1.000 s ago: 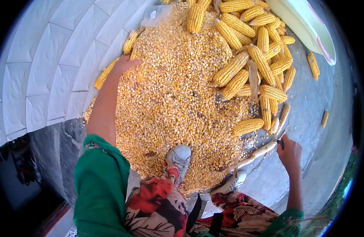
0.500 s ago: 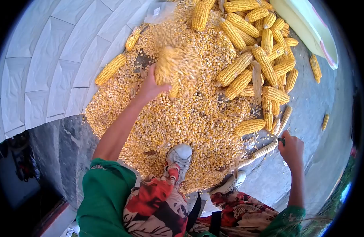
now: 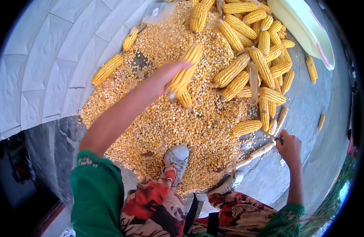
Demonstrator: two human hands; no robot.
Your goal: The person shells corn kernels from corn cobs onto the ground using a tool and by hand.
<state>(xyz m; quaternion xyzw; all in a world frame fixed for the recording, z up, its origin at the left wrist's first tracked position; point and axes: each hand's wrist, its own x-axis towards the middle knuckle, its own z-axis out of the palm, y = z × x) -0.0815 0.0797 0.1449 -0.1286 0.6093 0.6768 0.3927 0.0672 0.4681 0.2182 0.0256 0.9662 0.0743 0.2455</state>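
My left hand (image 3: 172, 75) is closed round a yellow corn cob (image 3: 188, 63), held tilted above the wide heap of loose kernels (image 3: 162, 126). Just below that cob, a second cob (image 3: 185, 98) shows, partly covered by the held one. On the right, my right hand (image 3: 289, 145) grips the dark handle of a thin tool (image 3: 280, 140). The tool's tip points left, towards a cob (image 3: 247, 128) at the heap's edge. A long, pale, thin cob (image 3: 256, 154) lies below the tool.
Many whole cobs (image 3: 265, 65) are piled at the upper right, beside a pale basin (image 3: 304, 27). Two cobs lie by the white tiled wall (image 3: 55, 59) on the left. My shoe (image 3: 177, 156) stands on the kernels, and a clear plastic piece (image 3: 159, 12) lies at the top.
My left hand has moved from the heap's left edge to its middle and now holds a cob; kernels were flying around it half a second ago. My right hand has barely moved.
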